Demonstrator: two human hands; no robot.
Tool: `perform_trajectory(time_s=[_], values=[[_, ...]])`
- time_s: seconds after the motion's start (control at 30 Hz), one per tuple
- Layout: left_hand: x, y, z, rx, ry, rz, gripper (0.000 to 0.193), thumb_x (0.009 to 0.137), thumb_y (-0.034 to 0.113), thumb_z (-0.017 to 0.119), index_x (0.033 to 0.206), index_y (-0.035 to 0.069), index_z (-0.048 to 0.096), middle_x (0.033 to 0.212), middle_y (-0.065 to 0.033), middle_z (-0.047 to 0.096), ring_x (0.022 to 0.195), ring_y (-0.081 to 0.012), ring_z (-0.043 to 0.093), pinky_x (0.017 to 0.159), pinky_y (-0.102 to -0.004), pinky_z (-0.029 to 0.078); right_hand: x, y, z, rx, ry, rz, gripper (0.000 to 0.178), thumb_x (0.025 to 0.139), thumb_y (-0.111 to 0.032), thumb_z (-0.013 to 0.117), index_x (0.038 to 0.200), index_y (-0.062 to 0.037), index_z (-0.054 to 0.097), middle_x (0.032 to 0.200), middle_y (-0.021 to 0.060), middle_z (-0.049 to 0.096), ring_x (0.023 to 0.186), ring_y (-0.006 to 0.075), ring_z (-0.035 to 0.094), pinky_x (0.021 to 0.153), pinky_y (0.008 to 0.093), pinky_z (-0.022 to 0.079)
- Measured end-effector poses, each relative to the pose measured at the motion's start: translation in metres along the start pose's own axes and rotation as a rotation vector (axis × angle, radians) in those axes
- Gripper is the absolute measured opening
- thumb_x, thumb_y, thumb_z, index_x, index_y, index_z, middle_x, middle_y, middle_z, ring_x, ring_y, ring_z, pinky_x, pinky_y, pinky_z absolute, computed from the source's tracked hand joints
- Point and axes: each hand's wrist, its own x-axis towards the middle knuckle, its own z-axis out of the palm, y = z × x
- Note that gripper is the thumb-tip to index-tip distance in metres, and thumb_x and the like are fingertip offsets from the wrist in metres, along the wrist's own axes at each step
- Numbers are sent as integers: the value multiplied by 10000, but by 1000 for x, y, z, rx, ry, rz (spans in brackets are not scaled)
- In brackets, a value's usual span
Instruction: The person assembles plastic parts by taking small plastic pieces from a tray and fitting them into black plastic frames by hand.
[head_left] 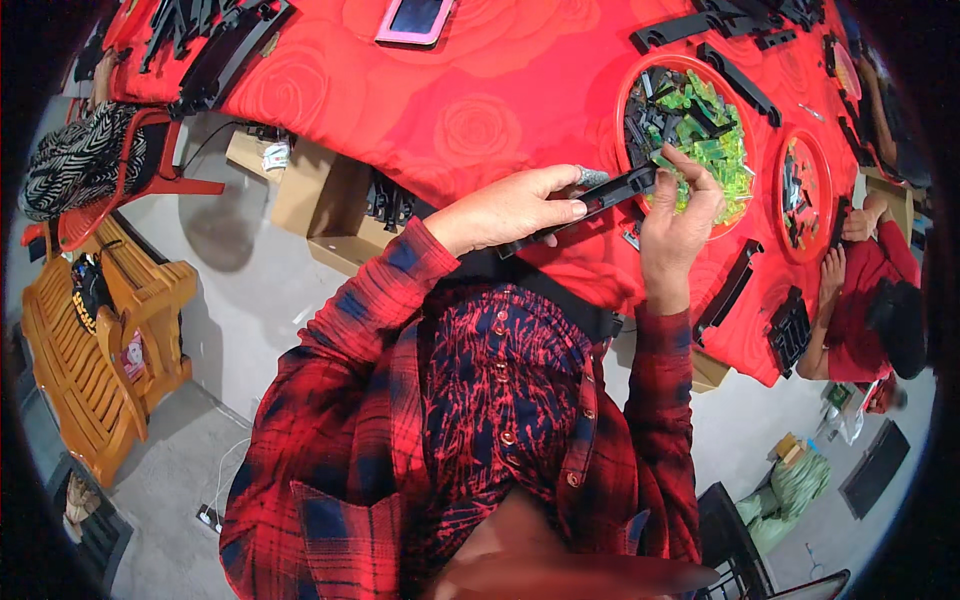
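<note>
My left hand [520, 207] is closed around a long, narrow black plastic part [612, 192], which slants up to the right over the table's front edge. A grey covering wraps one of its fingertips. At the part's far end is my right hand [683, 215], thumb and forefinger bent toward each other; whatever small thing lies between them is too hard to make out. Just behind that hand stands a round red basket [624, 108], filled with translucent yellow-green pieces [722, 150] and small black and grey pieces [655, 92].
A second red basket [783, 205] of small pieces stands to the right. More black parts [728, 290] lie on the red tablecloth [480, 90], near a pink-edged phone [414, 20]. Cardboard boxes [335, 200] sit under the table. A co-worker in red [865, 310] works at the right.
</note>
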Motion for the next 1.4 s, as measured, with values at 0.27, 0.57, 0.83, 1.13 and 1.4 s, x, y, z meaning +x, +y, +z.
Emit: perform_trajectory(time_s=[0.27, 0.57, 0.83, 1.13, 1.4], values=[[-3, 5, -1, -89, -122, -158, 475, 1040, 291, 539, 1451, 67, 461, 1006, 50, 566, 848, -39, 550, 715, -205, 487, -6, 2, 4, -192, 38, -22, 225, 919, -66, 686, 1117, -25, 588, 1072, 129, 633, 931, 293, 566, 845, 395, 440], [-3, 10, -5, -43, -131, -65, 516, 968, 172, 566, 1459, 43, 469, 1043, 4, 603, 816, -77, 578, 704, -239, 486, 2, -21, 0, 462, 55, 261, 181, 983, -85, 619, 1138, -14, 560, 1136, 89, 613, 1037, 199, 593, 954, 378, 479], [-2, 2, -14, -225, -249, -97, 584, 952, 114, 625, 1480, -7, 407, 1336, -129, 570, 988, -174, 655, 841, -303, 546, -8, 3, 8, -205, 117, -134, 246, 946, -104, 653, 1133, 7, 539, 986, 136, 630, 878, 268, 610, 775, 387, 493], [-1, -17, -22, -1319, -374, 52, 992, 854, 561, 704, 1564, 55, 231, 1558, -258, 313, 1416, -546, 279, 1075, -662, 392, -5, 3, 5, 114, 335, 288, 187, 998, -121, 597, 1049, -11, 455, 877, 65, 517, 713, 125, 497, 625, 280, 431], [20, -29, -3, -835, 59, 175, 388, 1028, 383, 544, 1329, 141, 580, 1210, -10, 651, 1123, -178, 599, 977, -359, 451, -13, -41, 14, 146, 249, 327, 204, 980, -124, 643, 1044, -1, 494, 910, 73, 555, 780, 139, 548, 694, 280, 475]])
